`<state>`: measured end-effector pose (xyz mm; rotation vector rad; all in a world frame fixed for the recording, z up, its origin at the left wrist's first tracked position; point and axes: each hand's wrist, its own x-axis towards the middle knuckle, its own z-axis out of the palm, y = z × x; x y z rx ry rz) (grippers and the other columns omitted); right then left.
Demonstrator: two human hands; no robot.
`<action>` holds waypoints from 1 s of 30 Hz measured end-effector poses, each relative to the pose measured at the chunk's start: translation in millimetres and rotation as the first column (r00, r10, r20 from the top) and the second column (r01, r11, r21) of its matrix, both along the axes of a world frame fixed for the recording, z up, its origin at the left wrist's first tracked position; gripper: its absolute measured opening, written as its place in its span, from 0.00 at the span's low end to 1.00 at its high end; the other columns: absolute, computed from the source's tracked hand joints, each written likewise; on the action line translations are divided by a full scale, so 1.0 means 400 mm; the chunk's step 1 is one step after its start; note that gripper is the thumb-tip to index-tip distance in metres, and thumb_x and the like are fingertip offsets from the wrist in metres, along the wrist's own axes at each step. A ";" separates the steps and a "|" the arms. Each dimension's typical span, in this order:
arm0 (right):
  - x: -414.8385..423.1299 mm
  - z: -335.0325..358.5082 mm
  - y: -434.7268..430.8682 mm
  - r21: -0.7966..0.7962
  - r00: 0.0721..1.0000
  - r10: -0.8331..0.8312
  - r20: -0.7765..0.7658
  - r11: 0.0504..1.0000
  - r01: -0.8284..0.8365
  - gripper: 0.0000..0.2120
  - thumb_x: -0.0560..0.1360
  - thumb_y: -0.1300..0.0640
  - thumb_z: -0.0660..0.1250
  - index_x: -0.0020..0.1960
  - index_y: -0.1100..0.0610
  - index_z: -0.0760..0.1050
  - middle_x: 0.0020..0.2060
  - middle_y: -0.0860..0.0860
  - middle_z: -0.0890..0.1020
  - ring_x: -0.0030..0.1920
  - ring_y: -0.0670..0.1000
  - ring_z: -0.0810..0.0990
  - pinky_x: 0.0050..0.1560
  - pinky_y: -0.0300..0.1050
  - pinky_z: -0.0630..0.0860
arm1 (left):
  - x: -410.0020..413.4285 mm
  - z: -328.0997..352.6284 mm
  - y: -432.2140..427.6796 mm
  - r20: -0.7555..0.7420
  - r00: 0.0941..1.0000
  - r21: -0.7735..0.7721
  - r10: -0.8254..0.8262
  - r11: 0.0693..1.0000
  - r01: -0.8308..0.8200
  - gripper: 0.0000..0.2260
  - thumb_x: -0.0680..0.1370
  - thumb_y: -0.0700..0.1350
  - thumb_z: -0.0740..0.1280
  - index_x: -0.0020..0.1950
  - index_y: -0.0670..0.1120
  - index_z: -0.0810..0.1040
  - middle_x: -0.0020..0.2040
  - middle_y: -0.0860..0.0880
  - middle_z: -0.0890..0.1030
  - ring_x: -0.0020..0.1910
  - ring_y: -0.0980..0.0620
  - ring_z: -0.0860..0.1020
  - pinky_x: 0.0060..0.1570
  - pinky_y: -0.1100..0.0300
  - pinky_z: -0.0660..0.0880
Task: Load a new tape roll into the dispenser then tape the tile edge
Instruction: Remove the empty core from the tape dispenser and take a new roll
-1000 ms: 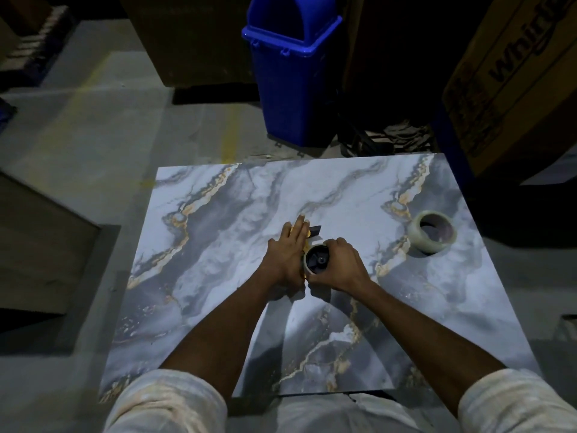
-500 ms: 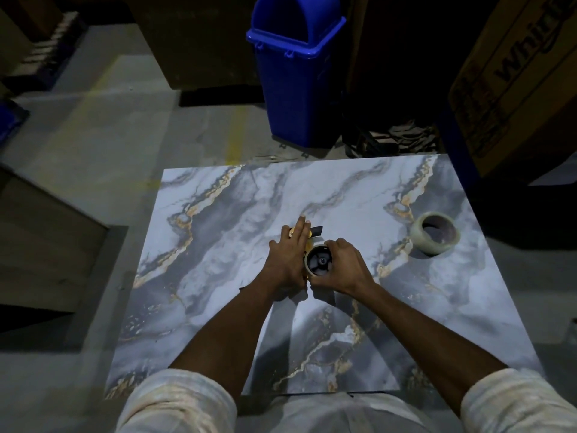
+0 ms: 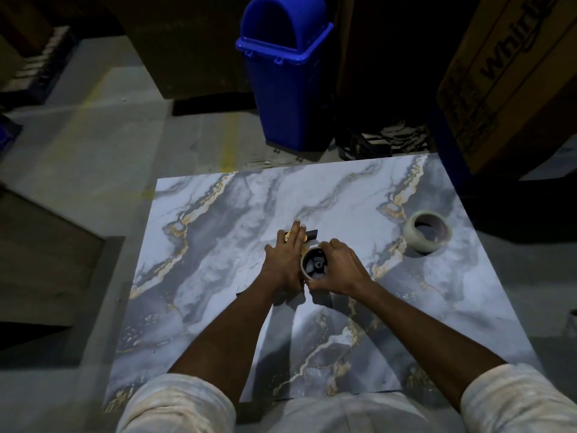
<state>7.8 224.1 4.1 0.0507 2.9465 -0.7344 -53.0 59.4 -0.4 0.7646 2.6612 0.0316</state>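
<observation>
A marble-patterned tile (image 3: 218, 276) lies flat on the floor in front of me. At its middle lies the tape dispenser (image 3: 310, 235), black and yellow, mostly hidden under my hands. My left hand (image 3: 282, 260) lies flat on the dispenser with straight fingers, pressing it down. My right hand (image 3: 338, 267) curls round a tape roll (image 3: 313, 265) sitting on the dispenser's black hub. A second tape roll (image 3: 427, 232), pale with a brown core, lies alone near the tile's right edge.
A blue swing-lid bin (image 3: 285, 79) stands just beyond the tile's far edge. A large cardboard box (image 3: 505, 79) leans at the right. A dark crate (image 3: 381, 142) sits between them. A wooden board (image 3: 43, 260) lies left of the tile on grey concrete floor.
Both hands stay on the dispenser and roll at the tile's middle. Only the camera has shifted slightly.
</observation>
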 end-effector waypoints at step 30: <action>-0.044 0.049 0.075 0.027 0.888 0.456 -0.067 0.890 -0.455 0.32 0.59 0.36 0.75 0.57 0.51 0.74 0.51 0.49 0.80 0.49 0.48 0.76 0.49 0.42 0.76 | 0.000 0.003 0.024 0.057 0.998 -0.051 -0.035 0.998 0.038 0.61 0.66 0.57 0.78 0.83 0.47 0.36 0.84 0.49 0.37 0.81 0.36 0.47 0.68 0.29 0.64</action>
